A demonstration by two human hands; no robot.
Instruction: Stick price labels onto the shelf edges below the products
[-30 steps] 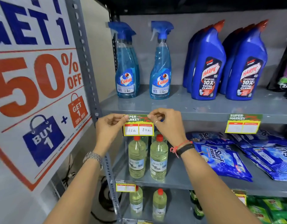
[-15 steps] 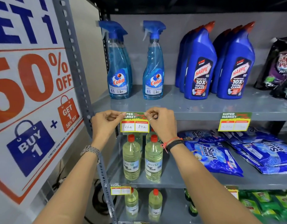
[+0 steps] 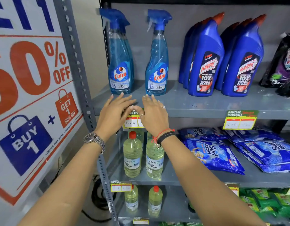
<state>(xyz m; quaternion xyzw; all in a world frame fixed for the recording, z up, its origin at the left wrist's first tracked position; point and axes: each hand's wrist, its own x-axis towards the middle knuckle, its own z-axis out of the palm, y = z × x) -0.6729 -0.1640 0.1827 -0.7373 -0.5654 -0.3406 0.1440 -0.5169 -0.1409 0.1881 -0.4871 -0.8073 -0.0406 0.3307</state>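
A yellow and green price label (image 3: 130,123) marked 126 hangs on the grey shelf edge (image 3: 190,114), below two blue Colin spray bottles (image 3: 119,62). My left hand (image 3: 113,115) covers the label's left top corner and my right hand (image 3: 155,115) covers its right half. Both thumbs press on the label's green top strip. The fingers of both hands are stretched out flat and apart over the shelf board, and their tips almost reach the spray bottles. Neither hand pinches the label.
Another label (image 3: 239,119) hangs on the same edge under blue Harpic bottles (image 3: 204,62). Clear liquid bottles (image 3: 132,155) and Surf Excel pouches (image 3: 211,152) fill the shelf below, which carries a label (image 3: 120,187). A 50% off poster (image 3: 30,95) and perforated post (image 3: 79,66) stand left.
Both hands have let go of the label's top corners and spread flat, fingers stretched over the shelf board and thumbs pressing the label's top. The label stays on the edge.
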